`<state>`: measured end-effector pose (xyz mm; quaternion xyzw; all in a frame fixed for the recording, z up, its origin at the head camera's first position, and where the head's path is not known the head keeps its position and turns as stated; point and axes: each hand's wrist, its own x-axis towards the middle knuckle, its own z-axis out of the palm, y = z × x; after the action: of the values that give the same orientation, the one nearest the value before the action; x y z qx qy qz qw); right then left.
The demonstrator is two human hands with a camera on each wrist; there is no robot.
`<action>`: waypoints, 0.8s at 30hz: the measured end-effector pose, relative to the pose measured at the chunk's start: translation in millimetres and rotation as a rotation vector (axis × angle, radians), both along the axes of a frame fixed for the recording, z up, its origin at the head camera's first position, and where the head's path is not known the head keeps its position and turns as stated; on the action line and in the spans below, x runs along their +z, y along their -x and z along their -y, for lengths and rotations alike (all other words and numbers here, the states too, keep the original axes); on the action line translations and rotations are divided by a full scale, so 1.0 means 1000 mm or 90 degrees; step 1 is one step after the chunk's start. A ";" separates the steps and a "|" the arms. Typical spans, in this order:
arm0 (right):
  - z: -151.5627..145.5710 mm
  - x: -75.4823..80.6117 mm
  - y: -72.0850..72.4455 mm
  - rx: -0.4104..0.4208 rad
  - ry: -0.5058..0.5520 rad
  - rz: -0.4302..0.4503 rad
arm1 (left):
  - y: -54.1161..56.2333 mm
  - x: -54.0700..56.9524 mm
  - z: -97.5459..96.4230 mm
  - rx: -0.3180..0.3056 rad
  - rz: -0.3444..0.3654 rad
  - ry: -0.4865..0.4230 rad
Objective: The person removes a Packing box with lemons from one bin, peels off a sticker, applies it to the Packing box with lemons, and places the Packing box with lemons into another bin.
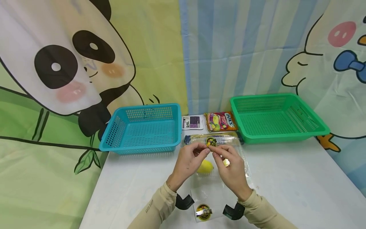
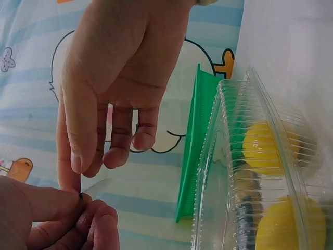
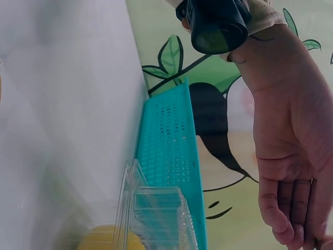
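Observation:
My left hand [image 1: 188,160] and right hand [image 1: 233,168] meet at their fingertips above a clear plastic box [image 2: 213,151]. In the left wrist view, the left thumb and fingers [image 2: 49,205] pinch a small see-through piece [image 2: 98,185] with a dark spot at its edge. The right index finger [image 2: 69,166] reaches straight to that pinch, with the thumb beside it and the other fingers loosely bent. Yellow lemon-like fruits [image 1: 205,166] lie in the box. A round black-and-yellow label [image 1: 211,142] shows just behind the fingertips.
A blue basket [image 1: 140,148] stands left, a green basket [image 1: 286,135] right. Between them lie a candy bag [image 1: 220,121] and a white packet [image 1: 193,122]. A dark blue package [image 1: 188,139] lies behind the box. A clear bag with a round label [image 1: 203,212] lies in front.

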<state>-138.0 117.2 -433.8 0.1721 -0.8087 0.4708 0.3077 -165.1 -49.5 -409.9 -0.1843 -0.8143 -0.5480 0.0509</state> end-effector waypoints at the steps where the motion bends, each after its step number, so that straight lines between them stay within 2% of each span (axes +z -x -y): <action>1: 0.000 0.000 0.000 0.002 -0.005 -0.004 | 0.001 0.000 0.000 0.001 0.002 -0.001; 5: -0.005 -0.004 0.003 -0.006 -0.004 0.006 | 0.002 -0.003 0.001 0.007 0.015 0.002; 10: -0.015 -0.007 0.012 -0.031 0.060 0.019 | 0.004 -0.005 0.002 0.010 0.026 0.010; 14: -0.014 0.010 0.009 -0.055 0.072 0.057 | 0.006 -0.007 0.002 0.005 0.030 0.022; 15: -0.014 0.010 0.009 -0.063 0.068 0.070 | 0.007 -0.008 0.001 0.003 0.031 0.025; 18: -0.019 0.005 0.013 -0.071 0.060 0.096 | 0.012 -0.010 0.000 -0.002 0.039 0.034; 21: -0.030 -0.012 0.024 -0.074 0.044 0.102 | 0.017 -0.014 -0.004 0.000 0.047 0.050; 24: -0.036 -0.017 0.029 -0.085 -0.005 0.105 | 0.023 -0.020 -0.008 0.007 0.047 0.077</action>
<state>-167.5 152.9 -450.5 0.0793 -0.8427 0.4589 0.2701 -187.9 -41.2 -429.6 -0.1623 -0.8481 -0.5042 0.0125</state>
